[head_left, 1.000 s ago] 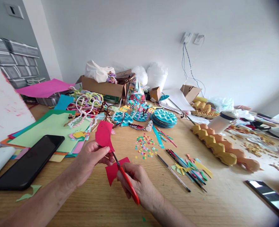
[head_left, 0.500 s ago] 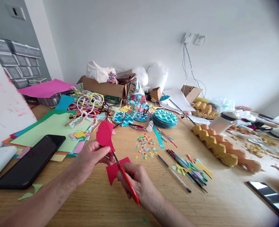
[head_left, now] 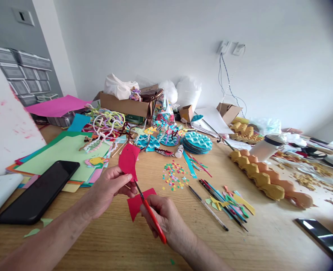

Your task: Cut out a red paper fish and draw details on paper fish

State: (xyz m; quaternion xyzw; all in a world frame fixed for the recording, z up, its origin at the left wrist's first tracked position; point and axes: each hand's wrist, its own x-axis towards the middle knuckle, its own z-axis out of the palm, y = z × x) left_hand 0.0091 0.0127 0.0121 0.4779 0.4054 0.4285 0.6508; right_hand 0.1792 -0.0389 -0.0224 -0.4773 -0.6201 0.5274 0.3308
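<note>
On a light-brown wooden desk (head_left: 112, 246) that bears a flat, black rectangular phone (head_left: 39, 192), a person's right hand (head_left: 166, 219) keeps a closed grip on red-handled metal scissors (head_left: 155, 223). The left hand (head_left: 112, 187), its grip pinching the lower part, holds a curved red paper piece (head_left: 128, 161) above the desk, at the scissors' blades. Beyond the hands lie small, round multicoloured paper dots (head_left: 173, 174).

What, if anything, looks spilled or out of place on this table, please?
Colored paper dots lie scattered loose near the middle, as if spilled. At the right, tan scraps are strewn about like untidy debris.
</note>
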